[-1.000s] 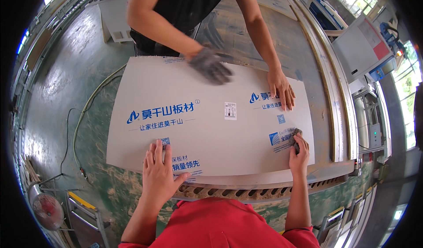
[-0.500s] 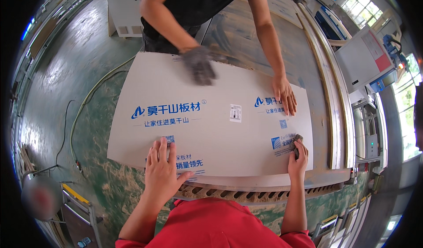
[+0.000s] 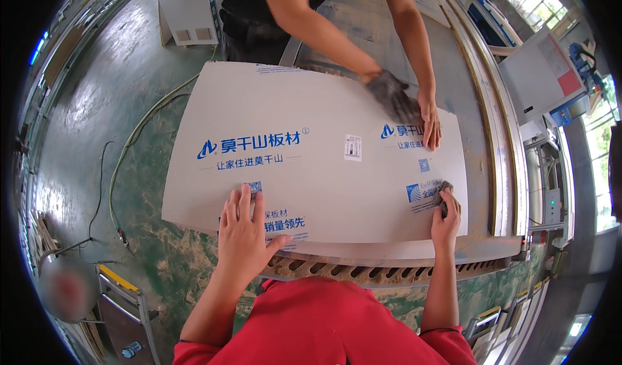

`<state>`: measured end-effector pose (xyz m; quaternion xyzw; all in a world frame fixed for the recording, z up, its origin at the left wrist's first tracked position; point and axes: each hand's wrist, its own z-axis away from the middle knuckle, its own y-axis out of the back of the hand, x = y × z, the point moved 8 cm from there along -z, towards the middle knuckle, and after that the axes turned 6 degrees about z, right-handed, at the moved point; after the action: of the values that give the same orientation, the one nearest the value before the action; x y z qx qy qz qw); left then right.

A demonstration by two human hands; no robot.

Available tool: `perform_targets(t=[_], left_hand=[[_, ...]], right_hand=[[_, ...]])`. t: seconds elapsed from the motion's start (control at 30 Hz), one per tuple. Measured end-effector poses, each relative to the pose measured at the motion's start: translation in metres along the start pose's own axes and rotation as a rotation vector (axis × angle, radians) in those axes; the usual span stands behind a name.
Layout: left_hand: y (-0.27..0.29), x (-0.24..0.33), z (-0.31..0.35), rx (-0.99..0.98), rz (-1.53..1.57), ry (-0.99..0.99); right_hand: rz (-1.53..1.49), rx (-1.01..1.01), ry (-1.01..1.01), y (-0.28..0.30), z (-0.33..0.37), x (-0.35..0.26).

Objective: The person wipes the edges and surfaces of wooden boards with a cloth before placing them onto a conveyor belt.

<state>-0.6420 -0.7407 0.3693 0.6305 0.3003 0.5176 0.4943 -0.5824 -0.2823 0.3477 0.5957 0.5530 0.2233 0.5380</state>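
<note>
A large pale board (image 3: 317, 196) with blue print and a white label (image 3: 352, 148) lies flat in front of me. My left hand (image 3: 243, 232) rests flat on its near left part, fingers spread, holding nothing. At the near right corner my right hand (image 3: 447, 226) is closed on a small dark grey crumpled wad (image 3: 444, 190), pressed against the board; its exact kind is hard to make out. Across from me a co-worker leans over the far side. Their gloved hand (image 3: 394, 98), blurred, is on the board next to their bare hand (image 3: 429, 122), which lies on the right part.
The board lies on a dusty worktable (image 3: 476, 171) with a slotted near edge (image 3: 389, 274). Long strips (image 3: 495, 138) run along the table's right side. A hose (image 3: 133, 138) trails over the green floor at left. Machine cabinets stand at upper left and right.
The co-worker's gloved hand has swept rightward across the board to beside their bare hand. My hands keep their places on the board; the whole view has shifted slightly.
</note>
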Motion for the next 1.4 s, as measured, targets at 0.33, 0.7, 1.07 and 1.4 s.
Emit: perform_targets(t=[0.33,0.7,1.07,1.4], left_hand=[[0.0018,0.0011,0.0014,-0.004,-0.007,-0.01],[0.0014,-0.0016,0.0035,0.037,-0.009,-0.027],[0.0008,-0.0034,0.0038,0.047,0.019,-0.028],[-0.0017,-0.0037,0.0031,0.029,0.017,-0.019]], right_hand=[[-0.004,0.004,-0.015,0.0023,0.0007,-0.001],[0.004,-0.009,-0.017,0.0002,0.0001,0.0001],[0.037,-0.004,-0.011,-0.0011,0.0023,-0.001],[0.027,0.014,-0.014,-0.0007,0.0028,-0.0034]])
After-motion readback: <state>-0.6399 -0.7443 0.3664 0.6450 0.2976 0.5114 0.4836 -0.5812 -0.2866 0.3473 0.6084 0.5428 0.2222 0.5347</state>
